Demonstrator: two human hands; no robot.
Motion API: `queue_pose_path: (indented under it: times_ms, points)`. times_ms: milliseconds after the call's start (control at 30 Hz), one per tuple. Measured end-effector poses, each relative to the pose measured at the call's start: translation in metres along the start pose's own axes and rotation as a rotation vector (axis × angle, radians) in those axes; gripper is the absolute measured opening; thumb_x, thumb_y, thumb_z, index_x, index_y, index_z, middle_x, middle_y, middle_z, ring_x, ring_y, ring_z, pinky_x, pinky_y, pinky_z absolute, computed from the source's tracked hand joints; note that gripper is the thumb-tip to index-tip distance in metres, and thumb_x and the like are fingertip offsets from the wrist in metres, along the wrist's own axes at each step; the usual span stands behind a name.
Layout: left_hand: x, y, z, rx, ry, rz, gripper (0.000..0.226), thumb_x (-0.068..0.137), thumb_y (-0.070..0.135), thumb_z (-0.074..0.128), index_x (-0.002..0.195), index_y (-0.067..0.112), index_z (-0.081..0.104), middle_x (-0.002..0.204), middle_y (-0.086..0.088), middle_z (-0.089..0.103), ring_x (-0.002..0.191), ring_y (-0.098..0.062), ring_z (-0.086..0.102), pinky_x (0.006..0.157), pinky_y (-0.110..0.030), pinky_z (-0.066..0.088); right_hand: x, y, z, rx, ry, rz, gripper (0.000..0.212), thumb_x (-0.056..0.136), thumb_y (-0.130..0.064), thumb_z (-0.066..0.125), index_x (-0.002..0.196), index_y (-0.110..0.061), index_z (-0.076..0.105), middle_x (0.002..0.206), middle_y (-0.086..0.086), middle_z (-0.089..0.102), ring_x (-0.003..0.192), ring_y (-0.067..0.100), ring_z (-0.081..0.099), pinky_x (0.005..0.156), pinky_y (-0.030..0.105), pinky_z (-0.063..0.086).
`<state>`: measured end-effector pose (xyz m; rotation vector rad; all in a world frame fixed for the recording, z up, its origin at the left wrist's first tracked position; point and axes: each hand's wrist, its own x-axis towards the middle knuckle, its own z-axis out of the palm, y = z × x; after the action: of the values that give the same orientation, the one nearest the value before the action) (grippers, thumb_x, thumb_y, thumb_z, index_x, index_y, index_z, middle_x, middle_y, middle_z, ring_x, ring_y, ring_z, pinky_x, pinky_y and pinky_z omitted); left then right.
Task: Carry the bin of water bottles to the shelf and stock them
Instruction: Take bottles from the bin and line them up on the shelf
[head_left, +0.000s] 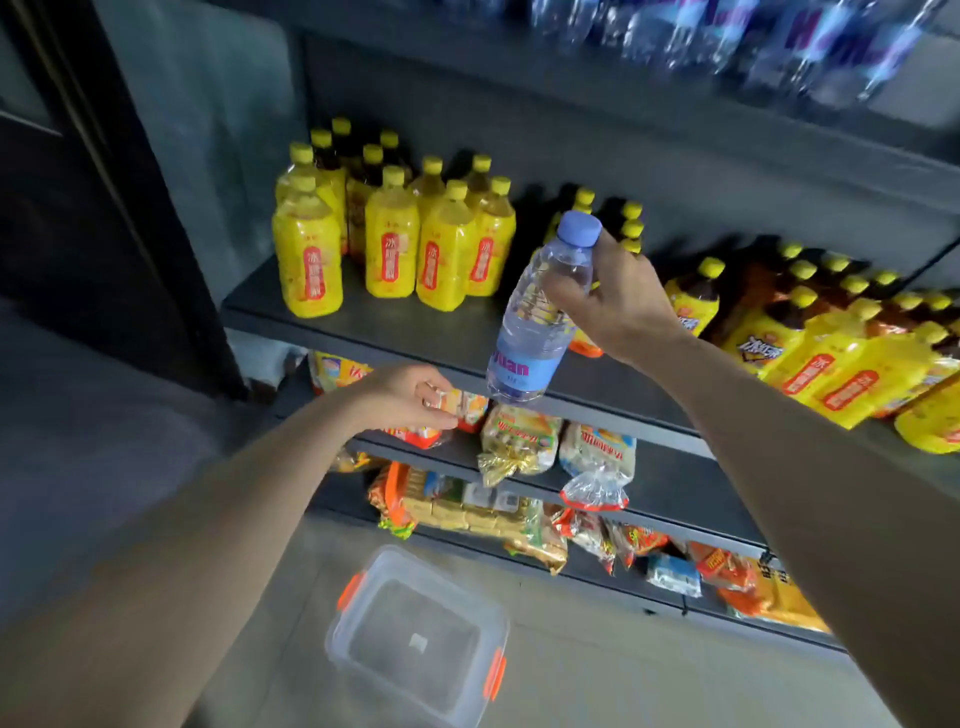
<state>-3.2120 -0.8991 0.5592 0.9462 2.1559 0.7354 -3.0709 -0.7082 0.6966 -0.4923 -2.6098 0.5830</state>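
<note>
**Water bottle held tilted before the shelf**

A person's right hand (618, 301) gripped a clear plastic water bottle with a pale blue cap and blue label (540, 312) at its upper body, fingers curled round it. Its long axis leaned, cap up and to the right, base down and to the left, in front of the dark metal shelf (415, 332) of yellow-capped tea bottles (389, 249). The left hand (410, 397), fingers loosely curled, held nothing. The rectangular clear plastic bin with orange clasps (415, 634) sat on the floor below.
</note>
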Motion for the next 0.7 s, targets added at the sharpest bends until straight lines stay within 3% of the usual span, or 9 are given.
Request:
queue_pose_path:
  times_ms: [67,167,300,400,467,533,633,700]
  points:
    - [-0.004,0.040,-0.022,0.020,0.007,0.087,0.066,0.075,0.048,0.080,0.132,0.033,0.051,0.129,0.010,0.060,0.115,-0.008,0.057,0.100,-0.034,0.048,0.008,-0.018,-0.034,0.027,0.013,-0.014,0.042,0.077,-0.053,0.047,0.099,-0.017,0.050,0.074,0.001,0.058,0.075,0.027,0.055,0.067,0.036,0.043]
    - [-0.015,0.096,-0.049,0.001,0.011,0.232,0.079,0.075,0.048,0.080,0.142,0.035,0.041,0.135,0.013,0.053,0.124,-0.008,0.049,0.101,-0.030,0.041,0.015,-0.041,-0.077,0.057,0.006,-0.044,0.022,0.089,-0.041,0.052,0.100,-0.022,0.050,0.078,-0.002,0.058,0.080,0.023,0.055,0.069,0.033,0.040]
    - [-0.023,0.141,-0.061,-0.062,-0.027,0.411,0.071,0.071,0.044,0.084,0.133,0.042,0.050,0.130,0.019,0.061,0.118,-0.003,0.057,0.103,-0.031,0.043,0.016,-0.067,-0.113,0.094,0.014,-0.070,0.024,0.090,-0.036,0.051,0.107,-0.020,0.051,0.086,0.002,0.061,0.079,0.023,0.056,0.066,0.036,0.045]
    - [-0.023,0.157,-0.059,-0.073,0.093,0.486,0.063,0.067,0.045,0.084,0.124,0.042,0.057,0.119,0.022,0.066,0.111,0.001,0.061,0.102,-0.032,0.047,0.011,-0.076,-0.125,0.133,0.080,-0.083,0.030,0.092,-0.035,0.049,0.118,-0.021,0.048,0.097,0.011,0.066,0.091,0.029,0.059,0.082,0.045,0.049]
    - [-0.025,0.166,-0.060,-0.027,0.192,0.515,0.056,0.069,0.047,0.082,0.120,0.042,0.060,0.114,0.025,0.067,0.105,0.004,0.061,0.094,-0.026,0.047,0.009,-0.078,-0.127,0.162,0.138,-0.070,0.032,0.097,-0.032,0.046,0.127,-0.020,0.043,0.088,0.007,0.064,0.081,0.023,0.056,0.077,0.042,0.046]
    - [-0.027,0.175,-0.061,0.019,0.268,0.545,0.055,0.068,0.054,0.079,0.118,0.040,0.061,0.111,0.024,0.067,0.104,0.002,0.062,0.088,-0.022,0.047,0.009,-0.077,-0.126,0.151,0.187,-0.034,0.045,0.100,-0.041,0.043,0.138,-0.017,0.035,0.087,-0.001,0.060,0.078,0.015,0.054,0.076,0.039,0.044]
    - [-0.024,0.190,-0.062,0.039,0.354,0.569,0.069,0.060,0.068,0.073,0.120,0.037,0.059,0.111,0.019,0.068,0.101,-0.002,0.064,0.089,-0.029,0.052,0.017,-0.069,-0.125,0.106,0.228,0.013,0.070,0.089,-0.069,0.043,0.137,-0.018,0.036,0.119,0.003,0.060,0.103,0.022,0.059,0.091,0.047,0.048]
    - [-0.019,0.201,-0.063,0.089,0.416,0.578,0.072,0.061,0.070,0.073,0.120,0.033,0.057,0.111,0.015,0.068,0.098,-0.007,0.065,0.085,-0.032,0.054,0.025,-0.064,-0.130,0.091,0.217,0.076,0.080,0.083,-0.075,0.047,0.136,-0.016,0.038,0.125,0.006,0.059,0.109,0.026,0.058,0.092,0.045,0.048]
